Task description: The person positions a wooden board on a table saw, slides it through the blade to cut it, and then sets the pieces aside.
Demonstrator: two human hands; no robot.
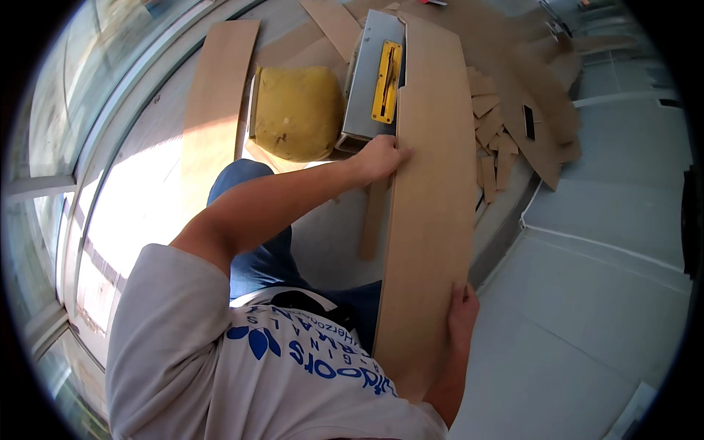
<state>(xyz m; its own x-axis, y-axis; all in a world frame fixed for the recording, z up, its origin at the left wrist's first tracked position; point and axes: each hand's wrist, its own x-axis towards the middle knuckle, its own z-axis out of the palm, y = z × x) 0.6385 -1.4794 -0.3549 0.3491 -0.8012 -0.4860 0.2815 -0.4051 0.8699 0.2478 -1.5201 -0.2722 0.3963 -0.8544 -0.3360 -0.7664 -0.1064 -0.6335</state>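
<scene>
A long light-wood plank (433, 191) runs from close to my body to the far side, lying partly against a grey metal table saw (374, 37) with a yellow slotted insert (387, 82). A long shallow notch shows in the plank's far left edge. My left hand (381, 157) is closed on the plank's left edge, just below the near corner of the saw table. Nearer to me, my right hand (463, 312) grips the right edge, its fingers partly hidden. Whether a blade stands up from the insert cannot be made out.
A worn yellow padded block (296, 111) sits left of the saw. Another plank (218, 103) lies farther left, beside a window frame (121, 77). Several wood offcuts (488, 117) are piled to the right, near a dark rectangular object (529, 122). A pale wall (594, 293) is at right.
</scene>
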